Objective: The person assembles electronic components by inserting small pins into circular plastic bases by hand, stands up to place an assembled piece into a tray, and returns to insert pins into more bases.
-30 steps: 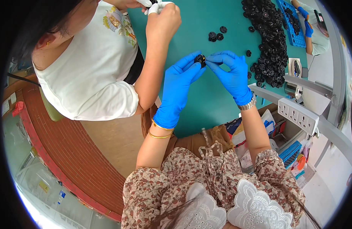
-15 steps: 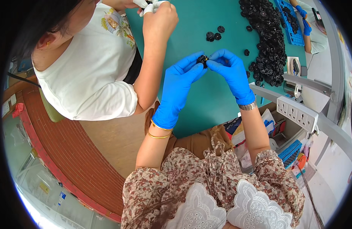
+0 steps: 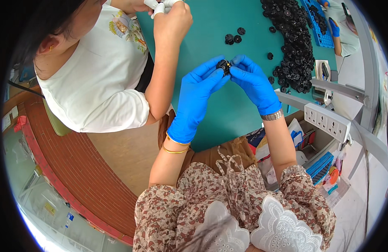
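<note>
Both my hands wear blue gloves and meet over the green table (image 3: 227,105). My left hand (image 3: 199,86) pinches a small round black part (image 3: 223,66) with a bit of yellow at its right edge. The fingertips of my right hand (image 3: 253,80) close on that right edge, by the yellow bit. Three similar black parts (image 3: 232,38) lie on the table just beyond my hands. To the right spreads a long heap of the same black parts (image 3: 292,46), with a few loose ones along its left side.
At my left sits a co-worker in a white top (image 3: 97,92), with white-covered fingertips (image 3: 162,7) at the far table edge. A blue tray (image 3: 324,40) holding black parts stands far right, near another person's blue-gloved hand (image 3: 335,28). A white power strip (image 3: 327,123) is fixed on a grey rail.
The black part has turned slightly in my fingers and shows more of its face. My right hand has shifted a little. At far right, the other person's gloved hands have moved apart.
</note>
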The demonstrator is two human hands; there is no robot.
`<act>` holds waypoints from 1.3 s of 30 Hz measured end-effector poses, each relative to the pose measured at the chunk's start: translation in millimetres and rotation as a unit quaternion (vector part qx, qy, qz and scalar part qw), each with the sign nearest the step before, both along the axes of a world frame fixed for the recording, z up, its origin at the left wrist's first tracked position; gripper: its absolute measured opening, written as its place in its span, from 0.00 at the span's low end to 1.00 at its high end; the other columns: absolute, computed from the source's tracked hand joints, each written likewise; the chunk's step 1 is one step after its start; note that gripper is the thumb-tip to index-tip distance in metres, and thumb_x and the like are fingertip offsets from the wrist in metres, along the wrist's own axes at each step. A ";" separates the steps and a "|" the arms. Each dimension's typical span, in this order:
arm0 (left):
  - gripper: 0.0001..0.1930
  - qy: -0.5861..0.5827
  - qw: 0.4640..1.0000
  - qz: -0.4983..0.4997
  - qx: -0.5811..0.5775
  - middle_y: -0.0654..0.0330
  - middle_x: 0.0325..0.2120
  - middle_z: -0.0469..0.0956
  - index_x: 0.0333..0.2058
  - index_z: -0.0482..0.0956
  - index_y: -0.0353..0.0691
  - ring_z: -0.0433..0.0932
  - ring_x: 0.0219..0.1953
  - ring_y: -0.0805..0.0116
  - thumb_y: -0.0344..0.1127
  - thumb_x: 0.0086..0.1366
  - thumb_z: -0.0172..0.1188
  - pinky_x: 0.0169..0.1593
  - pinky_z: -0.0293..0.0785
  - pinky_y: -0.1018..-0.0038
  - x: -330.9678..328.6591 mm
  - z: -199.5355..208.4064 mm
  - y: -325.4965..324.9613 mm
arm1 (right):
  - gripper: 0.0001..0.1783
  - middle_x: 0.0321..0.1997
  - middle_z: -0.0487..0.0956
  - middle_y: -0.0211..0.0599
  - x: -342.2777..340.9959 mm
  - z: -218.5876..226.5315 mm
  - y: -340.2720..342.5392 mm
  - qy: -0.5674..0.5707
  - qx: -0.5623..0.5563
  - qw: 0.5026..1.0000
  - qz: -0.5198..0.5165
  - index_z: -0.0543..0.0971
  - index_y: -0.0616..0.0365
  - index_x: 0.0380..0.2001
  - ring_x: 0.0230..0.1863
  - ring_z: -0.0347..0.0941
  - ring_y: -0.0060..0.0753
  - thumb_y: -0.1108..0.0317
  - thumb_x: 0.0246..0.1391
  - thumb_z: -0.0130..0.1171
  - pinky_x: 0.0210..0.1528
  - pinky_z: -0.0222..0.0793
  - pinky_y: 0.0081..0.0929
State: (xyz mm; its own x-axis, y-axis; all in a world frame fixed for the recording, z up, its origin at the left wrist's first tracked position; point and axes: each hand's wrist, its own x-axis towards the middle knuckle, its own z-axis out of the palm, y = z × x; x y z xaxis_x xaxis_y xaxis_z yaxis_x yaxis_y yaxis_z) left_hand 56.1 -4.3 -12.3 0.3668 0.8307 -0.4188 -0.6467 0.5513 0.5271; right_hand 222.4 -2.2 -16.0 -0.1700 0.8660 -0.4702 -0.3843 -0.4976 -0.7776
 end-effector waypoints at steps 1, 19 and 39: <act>0.18 0.004 1.000 0.001 -0.002 0.51 0.43 0.72 0.51 0.65 0.28 0.73 0.45 0.67 0.24 0.61 0.50 0.51 0.72 0.75 -0.1 0.0 0.1 | 0.10 0.37 0.73 0.27 -0.2 0.0 -0.6 0.002 0.002 1.000 0.003 0.72 0.55 0.36 0.41 0.69 0.19 0.71 0.49 0.59 0.46 0.65 0.19; 0.17 0.070 0.997 -0.002 0.040 0.51 0.43 0.73 0.50 0.67 0.28 0.74 0.44 0.66 0.24 0.61 0.51 0.50 0.73 0.75 2.1 6.2 -4.2 | 0.09 0.32 0.74 0.28 -4.6 10.1 -8.7 -0.207 0.129 0.970 0.010 0.74 0.61 0.35 0.34 0.68 0.14 0.71 0.49 0.57 0.37 0.66 0.13; 0.16 0.196 0.973 -0.027 0.123 0.55 0.40 0.76 0.48 0.72 0.33 0.75 0.42 0.72 0.25 0.59 0.54 0.47 0.71 0.79 6.0 7.0 -11.4 | 0.05 0.28 0.78 0.30 -6.2 24.8 -20.4 -0.486 0.230 0.842 0.048 0.75 0.62 0.27 0.32 0.74 0.19 0.74 0.45 0.58 0.42 0.68 0.17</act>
